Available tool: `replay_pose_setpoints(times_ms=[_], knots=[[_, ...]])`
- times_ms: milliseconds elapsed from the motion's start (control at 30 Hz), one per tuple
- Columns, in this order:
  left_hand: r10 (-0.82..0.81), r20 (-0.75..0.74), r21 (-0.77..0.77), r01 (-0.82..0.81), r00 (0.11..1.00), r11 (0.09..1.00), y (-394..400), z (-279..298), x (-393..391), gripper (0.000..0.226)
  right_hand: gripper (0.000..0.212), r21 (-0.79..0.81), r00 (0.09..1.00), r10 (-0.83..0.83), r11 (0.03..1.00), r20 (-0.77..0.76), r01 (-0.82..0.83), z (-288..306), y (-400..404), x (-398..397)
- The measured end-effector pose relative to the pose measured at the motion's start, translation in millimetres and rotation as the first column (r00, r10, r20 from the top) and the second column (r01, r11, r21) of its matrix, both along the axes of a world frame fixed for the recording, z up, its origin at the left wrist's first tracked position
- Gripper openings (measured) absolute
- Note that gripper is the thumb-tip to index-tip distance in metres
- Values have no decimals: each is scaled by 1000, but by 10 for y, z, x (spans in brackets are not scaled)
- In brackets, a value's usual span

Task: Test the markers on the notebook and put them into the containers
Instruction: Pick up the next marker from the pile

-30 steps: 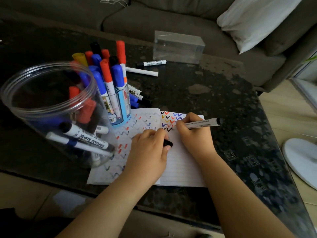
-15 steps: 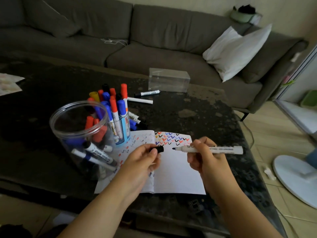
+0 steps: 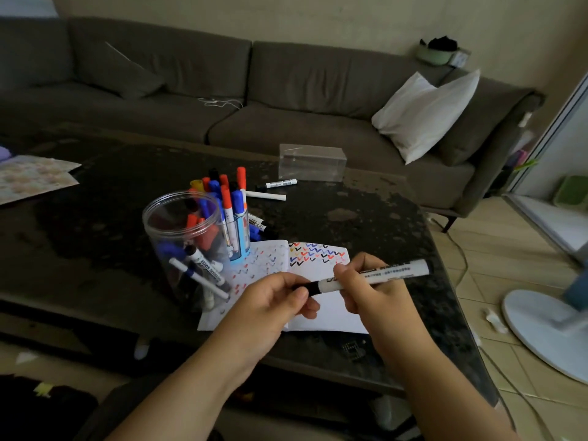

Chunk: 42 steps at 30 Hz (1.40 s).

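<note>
Above the notebook [image 3: 321, 308], the marker [image 3: 378, 275] lies level, left hand [image 3: 270, 302] pinching its left-pointing cap, right hand [image 3: 366, 292] gripping its barrel.

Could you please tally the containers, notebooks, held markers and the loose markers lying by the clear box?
Containers: 3 (jar, cup, box)
Notebook: 1
Held marker: 1
Loose markers by the box: 2 ()
Total: 7
</note>
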<state>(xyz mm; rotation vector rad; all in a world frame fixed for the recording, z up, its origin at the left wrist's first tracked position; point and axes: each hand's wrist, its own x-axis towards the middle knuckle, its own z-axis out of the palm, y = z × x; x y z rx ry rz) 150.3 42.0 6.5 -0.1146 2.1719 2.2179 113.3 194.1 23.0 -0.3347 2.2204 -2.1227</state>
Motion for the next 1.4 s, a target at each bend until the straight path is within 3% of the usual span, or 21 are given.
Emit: replay_pose_setpoints(times_ms=[100, 200, 300, 367, 433, 567, 667, 733, 867, 1033, 1167, 1233, 1400], knots=[[-139, -57, -348, 111, 989, 931, -75, 108, 99, 15, 28, 21, 1000, 10, 1000, -15, -10, 79, 5, 72], [-197, -139, -467, 111, 971, 877, -102, 207, 169, 16, 30, -49, 1000, -18, 999, -2, 18, 112, -55, 132], [-170, -205, -480, 52, 964, 876, -103, 262, 184, 17, 44, -204, 998, -49, 977, 42, 56, 106, -171, 167], [-145, -217, -490, 20, 965, 871, -111, 276, 200, 15, 48, -213, 998, -37, 976, 41, 45, 123, -222, 174], [-133, -219, -498, 6, 967, 867, -128, 263, 218, 15, 49, -167, 999, -20, 986, 42, 26, 143, -243, 173], [-90, -183, -511, -17, 979, 859, -187, 225, 225, 13, 29, -15, 999, 15, 1000, 49, -14, 165, -266, 149], [-8, -167, -513, -80, 986, 855, -325, 178, 216, 12, 44, 111, 996, 46, 992, 73, -54, 207, -295, 126], [50, -167, -503, -129, 985, 855, -454, 120, 224, 13, 43, 137, 996, -26, 990, 83, 14, 230, -300, 83], [138, -174, -528, -210, 975, 823, -713, 14, 263, 16, 26, 235, 1000, -1, 972, 12, -2, 333, -454, -22], [328, -307, -507, -445, 893, 738, -981, 31, 275, 17, 11, 217, 969, 34, 976, -245, 21, 636, -791, -194], [380, -305, -541, -487, 873, 686, -1118, 65, 241, 13, 9, 404, 910, 176, 915, -375, -10, 808, -1162, -368], [387, -293, -556, -486, 874, 674, -1147, 71, 223, 13, 8, 515, 897, 269, 856, -350, -55, 801, -1356, -435], [395, -270, -562, -476, 878, 676, -1205, 48, 232, 16, 28, 773, 881, 423, 624, -211, -115, 598, -1685, -565]])
